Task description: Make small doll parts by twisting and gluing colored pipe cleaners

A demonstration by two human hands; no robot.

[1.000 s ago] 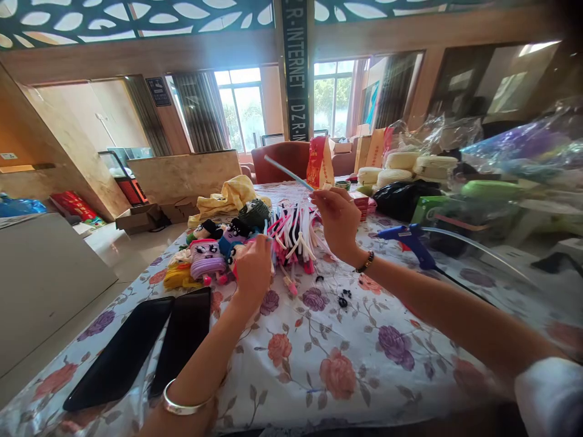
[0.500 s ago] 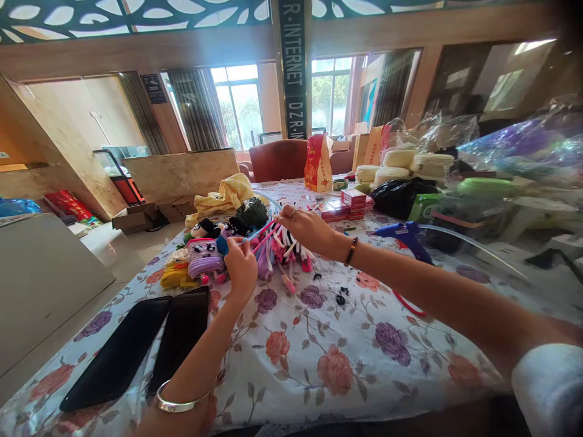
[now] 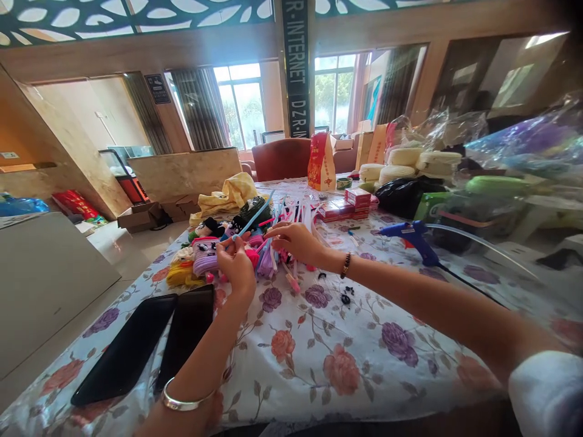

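My left hand [image 3: 237,267] is pinched on a light blue pipe cleaner [image 3: 257,214], which slants up to the right with its far end free. Just to the right, my right hand [image 3: 298,243] hovers palm down with bent, slightly parted fingers over pink strands. Behind and below it spreads a bunch of white, pink and lilac pipe cleaners [image 3: 266,265]. Beside my left hand lies a purple yarn doll with a drawn face [image 3: 206,258]. My right fingertips partly overlap the pink strands, so their contact is hard to see.
Two dark phones [image 3: 125,349] lie at the left on the flowered tablecloth [image 3: 310,346]. A blue glue gun [image 3: 414,240] rests at the right, its cord trailing. Small black pieces [image 3: 347,297] lie mid-table. Red-and-white boxes [image 3: 357,203] and a red paper bag [image 3: 321,164] stand farther back.
My right hand has let go of the blue pipe cleaner's far end and moved slightly down. The pipe cleaner now points up more steeply from my left hand.
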